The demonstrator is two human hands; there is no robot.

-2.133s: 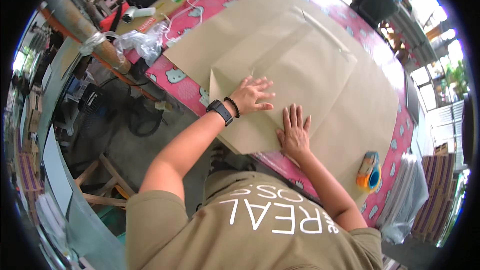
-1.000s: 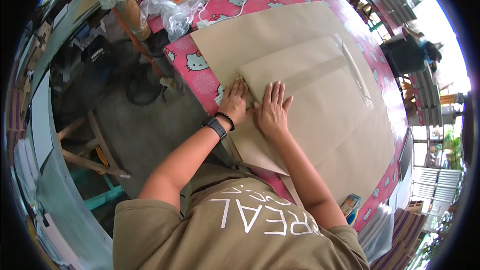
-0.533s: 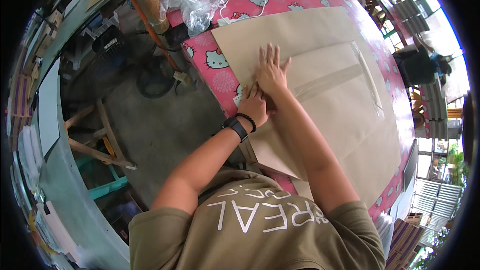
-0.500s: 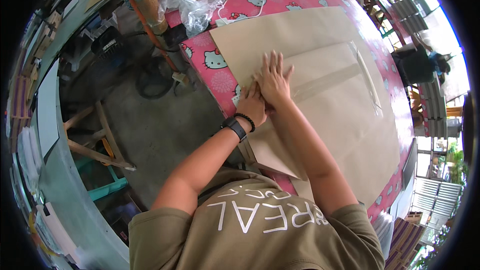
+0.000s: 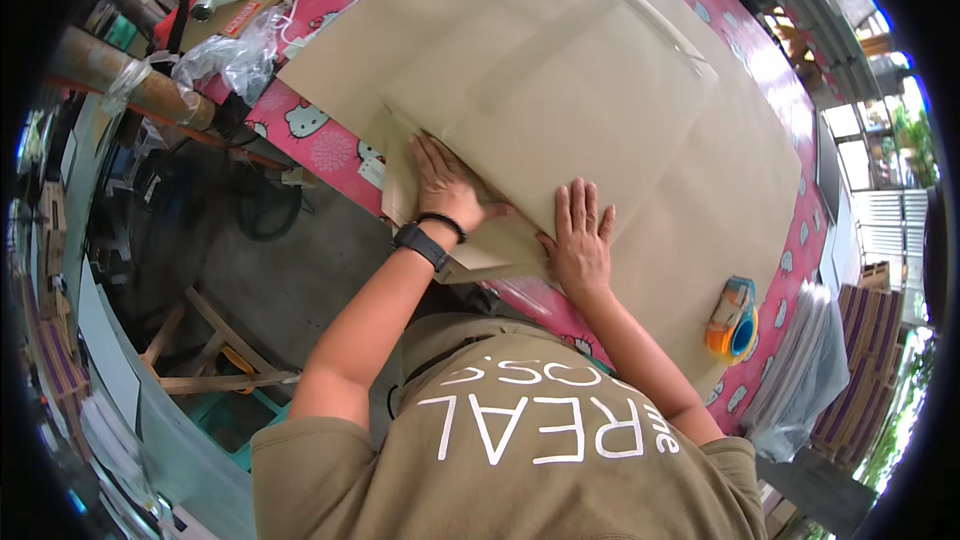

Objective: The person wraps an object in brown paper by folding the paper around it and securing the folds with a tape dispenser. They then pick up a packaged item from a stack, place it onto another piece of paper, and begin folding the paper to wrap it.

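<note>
A large sheet of brown paper (image 5: 620, 140) is spread over a table, wrapped around something flat whose straight edges show through. At its near left edge a creased flap (image 5: 490, 245) stands partly folded. My left hand (image 5: 447, 190), with a black watch and bead bracelet on its wrist, lies inside this fold, fingers stretched out and thumb apart. Flat on the paper just right of the flap rests my right hand (image 5: 582, 252), its fingers extended. Neither hand grips anything. A strip of clear tape (image 5: 650, 15) runs along the far part of the wrapping.
A tape dispenser (image 5: 733, 322) in orange and blue sits on the paper's right side. The pink patterned tablecloth (image 5: 330, 145) shows around the sheet. Crumpled clear plastic (image 5: 235, 60) and a white handheld device (image 5: 222, 0) lie far left, beside a rusty post (image 5: 150, 90).
My hands, overlapped before, are now apart, the right one lower and farther right. The flap under them is now raised and creased. The view has turned, bringing the tape dispenser into sight.
</note>
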